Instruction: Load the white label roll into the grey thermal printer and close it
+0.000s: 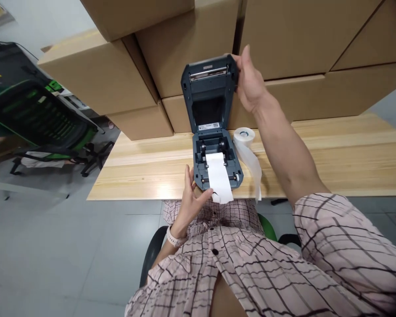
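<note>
A dark label printer [232,160] stands on the wooden table with its lid [188,105] raised. A strip of white paper [219,176] runs out of its body and hangs over the front edge, its end torn. My right hand [251,83] holds the lid's upper right corner, its fingers partly hidden behind it. At the printer's front left corner is my left hand [192,200], thumb by the paper's end and fingers apart along the side. A roll of white labels [244,135] rests to the right of the printer, its loose tail trailing past the table edge.
Stacked cardboard boxes [191,48] line the back of the wooden table [145,163], close behind the raised lid. A black and green office chair [42,119] stands on the floor at the left. The table's front edge is close to my body.
</note>
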{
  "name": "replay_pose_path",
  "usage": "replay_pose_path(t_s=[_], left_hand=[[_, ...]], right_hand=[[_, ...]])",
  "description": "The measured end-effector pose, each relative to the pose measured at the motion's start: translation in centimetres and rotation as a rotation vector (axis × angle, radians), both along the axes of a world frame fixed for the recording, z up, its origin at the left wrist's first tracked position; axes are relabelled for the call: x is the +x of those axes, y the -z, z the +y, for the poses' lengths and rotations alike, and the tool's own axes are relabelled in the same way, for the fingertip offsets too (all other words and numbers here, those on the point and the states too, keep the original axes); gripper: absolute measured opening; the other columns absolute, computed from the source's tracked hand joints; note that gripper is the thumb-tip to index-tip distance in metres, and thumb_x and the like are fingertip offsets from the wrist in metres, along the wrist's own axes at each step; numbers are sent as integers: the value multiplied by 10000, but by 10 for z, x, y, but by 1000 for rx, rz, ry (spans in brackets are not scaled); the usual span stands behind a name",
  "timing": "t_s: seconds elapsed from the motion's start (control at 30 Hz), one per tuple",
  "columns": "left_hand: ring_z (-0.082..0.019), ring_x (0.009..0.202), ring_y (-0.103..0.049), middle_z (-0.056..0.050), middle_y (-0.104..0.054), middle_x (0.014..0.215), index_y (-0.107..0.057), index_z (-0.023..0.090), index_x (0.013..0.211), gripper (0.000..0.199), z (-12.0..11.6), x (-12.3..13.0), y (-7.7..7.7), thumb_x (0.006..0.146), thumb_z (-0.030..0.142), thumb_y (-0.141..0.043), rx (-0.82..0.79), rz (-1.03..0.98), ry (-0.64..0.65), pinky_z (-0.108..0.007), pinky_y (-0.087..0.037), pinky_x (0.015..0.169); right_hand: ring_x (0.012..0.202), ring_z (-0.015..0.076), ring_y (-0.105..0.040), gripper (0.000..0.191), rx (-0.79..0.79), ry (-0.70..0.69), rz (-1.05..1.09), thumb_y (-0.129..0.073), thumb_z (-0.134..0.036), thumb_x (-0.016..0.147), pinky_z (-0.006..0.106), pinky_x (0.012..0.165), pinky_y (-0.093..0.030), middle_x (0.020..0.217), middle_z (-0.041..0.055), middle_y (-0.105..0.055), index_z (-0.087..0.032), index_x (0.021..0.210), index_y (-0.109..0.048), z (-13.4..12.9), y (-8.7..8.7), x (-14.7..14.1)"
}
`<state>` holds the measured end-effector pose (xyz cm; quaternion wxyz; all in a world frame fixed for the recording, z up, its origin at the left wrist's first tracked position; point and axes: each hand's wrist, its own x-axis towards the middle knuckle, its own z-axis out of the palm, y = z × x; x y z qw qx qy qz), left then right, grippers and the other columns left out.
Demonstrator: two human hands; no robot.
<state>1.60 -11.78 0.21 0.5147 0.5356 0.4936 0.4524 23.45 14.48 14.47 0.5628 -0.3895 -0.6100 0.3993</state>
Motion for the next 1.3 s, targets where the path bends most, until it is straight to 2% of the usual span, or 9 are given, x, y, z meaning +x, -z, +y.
replay_pose_path(t_s=[0.13, 0.37, 0.57, 0.8, 0.97, 1.03, 1.1, 1.2, 1.3], left_hand=[[-367, 1656, -274, -79, -127, 1832, 35, 473, 1706, 1141, -5, -11, 5, 915, 497, -787, 2, -72, 46, -593, -291, 1337], [-344, 1673, -237, -111, -321, 1773, -141, 372, 1722, 1044, 15, -9, 9, 899, 736, -670, 89, -266, -99, -548, -199, 1375], [-361, 1681, -190, -85, -268, 1790, -224, 339, 1698, 1066, 37, 15, -2, 844, 630, -791, 32, -192, -146, -536, -166, 1387], [-367, 1551, -447, -124, -477, 1655, -452, 284, 1562, 838, 43, 16, -2, 868, 656, -739, 132, -63, -153, -513, -381, 1301], [-273, 1369, -600, -136, -589, 1516, -510, 266, 1466, 705, 4, 9, 7, 908, 641, -719, 138, 99, -300, -420, -520, 1118], [-211, 1015, -699, -96, -732, 1122, -671, 215, 1164, 489, -18, 7, 14, 923, 640, -698, 100, 135, -398, -362, -573, 906], [-162, 713, -646, -59, -711, 790, -716, 185, 851, 513, -30, 9, 17, 934, 687, -643, -52, 35, -211, -313, -544, 695], [-151, 566, -617, -81, -731, 693, -753, 172, 739, 602, -27, 18, 11, 881, 748, -650, -319, -188, 71, -296, -492, 539], [-152, 559, -645, -80, -759, 705, -780, 167, 743, 521, -13, 31, 3, 763, 687, -813, -432, -276, 71, -291, -506, 532]], right_hand=[[1183, 203, -709, 788, 245, -11, 43, -109, -702, 1101, 435, 1152, -522, 1233, 65, -771, -191, 1272, -683, -70, 30, 3], [1587, 281, -415, 456, 283, -99, -531, -379, -577, 1110, 636, 1319, -289, 1587, 19, -608, -347, 1361, -683, -190, 96, 15], [1661, 243, -271, 434, 234, -67, -575, -397, -435, 1127, 609, 1353, -241, 1725, 2, -437, -340, 1506, -587, -199, 114, 11], [1660, 263, -275, 441, 235, -20, -544, -352, -388, 1122, 634, 1346, -249, 1734, -28, -417, -356, 1466, -627, -201, 118, 5], [1653, 254, -296, 443, 233, 20, -505, -350, -415, 1121, 626, 1345, -259, 1720, -29, -444, -352, 1455, -633, -202, 122, 1], [1650, 246, -304, 441, 235, 20, -492, -345, -408, 1122, 612, 1345, -271, 1714, -26, -454, -344, 1439, -646, -202, 122, 1], [1646, 244, -312, 439, 245, 22, -486, -341, -402, 1123, 607, 1346, -269, 1703, -18, -471, -336, 1417, -661, -202, 123, 1], [1641, 245, -322, 431, 264, 25, -476, -350, -407, 1126, 607, 1345, -260, 1686, 4, -498, -317, 1404, -667, -202, 124, 2], [1633, 252, -340, 425, 267, 27, -465, -360, -416, 1123, 608, 1334, -280, 1667, 17, -523, -319, 1410, -659, -201, 125, 2]])
